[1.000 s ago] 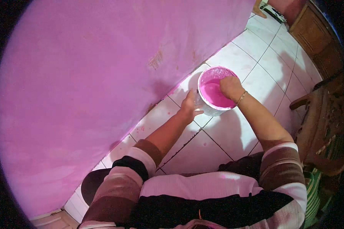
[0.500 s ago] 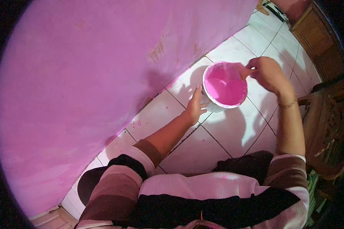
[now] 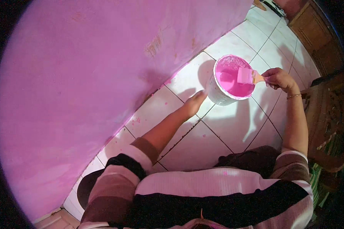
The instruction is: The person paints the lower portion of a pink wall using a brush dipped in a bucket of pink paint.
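A white bucket (image 3: 221,97) of pink paint (image 3: 228,84) stands on the tiled floor, its inside rim coated pink. My right hand (image 3: 278,79) grips the wooden handle of a paintbrush (image 3: 245,76), whose flat head, thick with pink paint, is over the bucket's right side. My left hand (image 3: 194,103) is just left of the bucket, fingers stretched out toward it and holding nothing; whether the fingertips touch it is unclear.
A pink wall (image 3: 84,87) with scuffed patches runs diagonally along the left. Pink drips spot the white tiles (image 3: 187,145). Carved wooden furniture (image 3: 323,122) is close on the right, with a wooden cabinet (image 3: 311,32) behind it at the upper right.
My right hand has lifted from inside the bucket to its right, bringing the brush into view. The bucket has shifted up and right, and my left hand has loosened from its side.
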`<state>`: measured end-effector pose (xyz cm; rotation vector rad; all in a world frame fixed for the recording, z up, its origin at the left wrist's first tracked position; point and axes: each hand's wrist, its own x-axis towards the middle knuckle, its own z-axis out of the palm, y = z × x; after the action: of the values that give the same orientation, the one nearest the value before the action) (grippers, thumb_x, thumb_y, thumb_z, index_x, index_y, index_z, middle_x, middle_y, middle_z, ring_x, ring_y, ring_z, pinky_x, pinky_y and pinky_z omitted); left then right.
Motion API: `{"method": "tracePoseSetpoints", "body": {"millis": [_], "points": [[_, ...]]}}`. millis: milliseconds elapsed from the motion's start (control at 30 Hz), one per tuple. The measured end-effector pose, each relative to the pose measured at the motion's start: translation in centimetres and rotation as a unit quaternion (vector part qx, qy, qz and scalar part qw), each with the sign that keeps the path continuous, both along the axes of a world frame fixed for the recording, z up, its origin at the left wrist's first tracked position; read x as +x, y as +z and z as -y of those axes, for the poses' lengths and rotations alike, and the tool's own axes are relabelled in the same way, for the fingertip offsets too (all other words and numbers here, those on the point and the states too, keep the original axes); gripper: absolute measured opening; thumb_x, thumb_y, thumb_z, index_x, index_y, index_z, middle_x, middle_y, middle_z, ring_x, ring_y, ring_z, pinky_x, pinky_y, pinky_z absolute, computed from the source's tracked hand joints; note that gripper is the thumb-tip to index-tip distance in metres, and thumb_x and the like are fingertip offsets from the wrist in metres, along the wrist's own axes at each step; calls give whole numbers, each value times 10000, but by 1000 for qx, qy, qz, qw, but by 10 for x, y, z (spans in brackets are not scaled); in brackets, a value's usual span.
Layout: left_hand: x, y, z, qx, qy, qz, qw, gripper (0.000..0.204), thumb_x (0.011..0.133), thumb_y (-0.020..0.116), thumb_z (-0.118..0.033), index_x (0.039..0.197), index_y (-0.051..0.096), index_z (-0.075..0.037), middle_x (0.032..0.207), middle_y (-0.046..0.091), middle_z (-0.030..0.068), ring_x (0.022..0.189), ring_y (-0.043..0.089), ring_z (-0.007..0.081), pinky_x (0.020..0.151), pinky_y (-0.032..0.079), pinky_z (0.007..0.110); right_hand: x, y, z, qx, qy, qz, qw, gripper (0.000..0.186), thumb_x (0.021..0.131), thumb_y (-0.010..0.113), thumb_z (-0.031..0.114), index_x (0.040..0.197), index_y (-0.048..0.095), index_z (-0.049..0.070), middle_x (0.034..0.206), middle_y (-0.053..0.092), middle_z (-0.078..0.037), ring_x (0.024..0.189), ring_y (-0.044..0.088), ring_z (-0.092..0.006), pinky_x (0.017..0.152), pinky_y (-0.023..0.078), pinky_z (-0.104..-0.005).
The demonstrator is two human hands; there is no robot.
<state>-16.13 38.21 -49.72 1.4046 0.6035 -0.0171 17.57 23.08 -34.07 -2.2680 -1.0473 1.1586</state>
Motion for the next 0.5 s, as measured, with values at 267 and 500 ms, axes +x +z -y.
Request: {"method": "tracePoseSetpoints", "body": {"millis": [267,500], "points": [[-107,-26,40,384,-161,-427,803,1232,599,722,-610,1436,55,0,1490,-62,242,1363,-34,461,1000,71,699,13,-21,11,75,33,-53,995,169,738,600,97,871,621,-5,647,572,-33,486,491,-101,474,417,-233],[-131,-39,25,410,-218,-414,783,1483,420,777,-677,1438,-87,-31,1449,-208,287,1299,-172,549,920,17,770,-10,22,-6,96,-28,-139,985,177,715,630,125,864,635,29,694,576,-16,592,549,-106,507,440,-236]]}}
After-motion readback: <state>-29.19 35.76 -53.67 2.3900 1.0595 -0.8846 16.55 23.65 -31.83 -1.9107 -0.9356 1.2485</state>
